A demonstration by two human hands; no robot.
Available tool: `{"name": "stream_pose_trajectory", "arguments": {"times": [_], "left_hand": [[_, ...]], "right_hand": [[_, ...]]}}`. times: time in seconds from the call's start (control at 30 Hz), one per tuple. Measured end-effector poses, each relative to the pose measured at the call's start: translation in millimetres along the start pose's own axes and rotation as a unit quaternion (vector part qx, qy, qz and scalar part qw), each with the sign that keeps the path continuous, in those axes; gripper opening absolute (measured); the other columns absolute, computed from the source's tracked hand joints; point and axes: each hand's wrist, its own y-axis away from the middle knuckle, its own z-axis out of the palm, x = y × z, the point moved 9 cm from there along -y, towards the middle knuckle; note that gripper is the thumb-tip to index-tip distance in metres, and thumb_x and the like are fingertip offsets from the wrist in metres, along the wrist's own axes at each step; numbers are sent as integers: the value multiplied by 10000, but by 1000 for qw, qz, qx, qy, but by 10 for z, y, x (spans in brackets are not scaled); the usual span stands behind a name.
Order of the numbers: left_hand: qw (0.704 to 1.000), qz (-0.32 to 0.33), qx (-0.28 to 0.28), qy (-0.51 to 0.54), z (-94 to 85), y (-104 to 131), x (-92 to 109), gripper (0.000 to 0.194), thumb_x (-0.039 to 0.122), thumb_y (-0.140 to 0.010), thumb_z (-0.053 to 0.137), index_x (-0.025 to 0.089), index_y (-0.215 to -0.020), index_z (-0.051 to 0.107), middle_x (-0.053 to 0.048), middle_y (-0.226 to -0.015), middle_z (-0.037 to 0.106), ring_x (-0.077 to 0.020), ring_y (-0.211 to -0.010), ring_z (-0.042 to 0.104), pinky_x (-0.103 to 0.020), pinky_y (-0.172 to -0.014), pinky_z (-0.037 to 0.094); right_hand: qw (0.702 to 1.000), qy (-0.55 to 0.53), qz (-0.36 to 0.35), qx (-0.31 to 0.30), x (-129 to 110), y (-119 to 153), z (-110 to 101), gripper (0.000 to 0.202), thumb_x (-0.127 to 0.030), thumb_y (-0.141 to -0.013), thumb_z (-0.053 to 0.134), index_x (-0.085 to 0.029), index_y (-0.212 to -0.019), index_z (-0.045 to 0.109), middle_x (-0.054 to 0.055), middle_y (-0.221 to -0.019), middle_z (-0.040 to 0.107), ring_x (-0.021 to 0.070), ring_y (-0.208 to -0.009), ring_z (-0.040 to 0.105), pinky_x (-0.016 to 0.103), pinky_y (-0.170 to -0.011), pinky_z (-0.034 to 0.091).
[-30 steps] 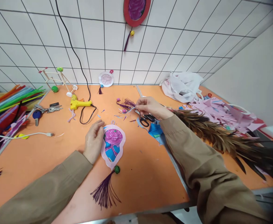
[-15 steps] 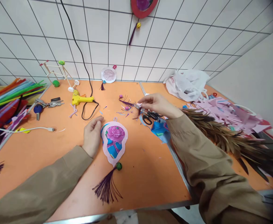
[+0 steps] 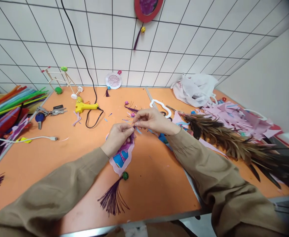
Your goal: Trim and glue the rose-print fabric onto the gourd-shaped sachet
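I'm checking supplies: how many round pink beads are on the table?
2: the back bead, toward the wall, and the front bead, beside the right hand. Others may be hidden.

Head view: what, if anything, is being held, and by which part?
A purple tassel, pinched near its top, apparently by both the left grip and the right grip; the exact contact is hidden.

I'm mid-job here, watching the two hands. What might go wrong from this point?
1. The thin purple strands at the fingertips of the left hand and right hand might slip or tangle.
2. The flower-print piece lies partly hidden beneath the left hand, so a careless move could shift or crease it.
3. A pink ball sits close to the right fingertips and could get knocked away.
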Motion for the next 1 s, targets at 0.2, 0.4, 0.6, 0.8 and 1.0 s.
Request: {"name": "stream_pose_trajectory", "arguments": {"times": [0.2, 0.4, 0.6, 0.8, 1.0], "left_hand": [[998, -29, 51, 4, -242, -46, -49, 194, 222, -694, 668, 151, -527, 598, -17, -467, 592, -70, -359, 409, -189, -360, 260], [987, 14, 146, 64, -512, -133, -50, 197, 315, -692, 665, 167, -586, 591, -5, -523, 608, -105, -455, 540, -198, -426, 386], [973, 39, 199, 112, -586, -100, 28, 210, 278, -666, 714, 153, -551, 591, 14, -462, 571, -77, -390, 470, -186, -386, 355], [970, 39, 210, 119, -625, -127, 5, 197, 263, -684, 681, 144, -555, 591, 1, -471, 586, -67, -370, 453, -172, -345, 282], [973, 37, 206, 101, -675, -157, -89, 230, 301, -682, 693, 143, -550, 588, -3, -478, 584, -61, -358, 424, -180, -340, 283]], "right_hand": [[974, 189, 84, 91, 282, 10, -445, 110, -203, -825, 588, -144, -838, 680, 71, -744, 699, 179, -656, 647, 275, -601, 480], [892, 434, 38, 121, 186, -200, -531, 282, -220, -884, 570, -167, -1120, 714, 114, -1145, 686, 231, -947, 653, 308, -776, 461], [886, 462, 38, 12, 364, -592, -25, 169, -248, -888, 600, -153, -934, 732, 124, -1023, 709, 240, -931, 641, 289, -711, 412], [893, 446, 23, 56, 335, -965, -195, 314, -201, -927, 505, -153, -1212, 629, 140, -1138, 668, 249, -1016, 612, 316, -824, 421], [922, 385, 36, 25, 490, -1383, -198, 200, -68, -801, 585, -129, -948, 705, 183, -1140, 644, 276, -1017, 610, 348, -860, 426]]}}
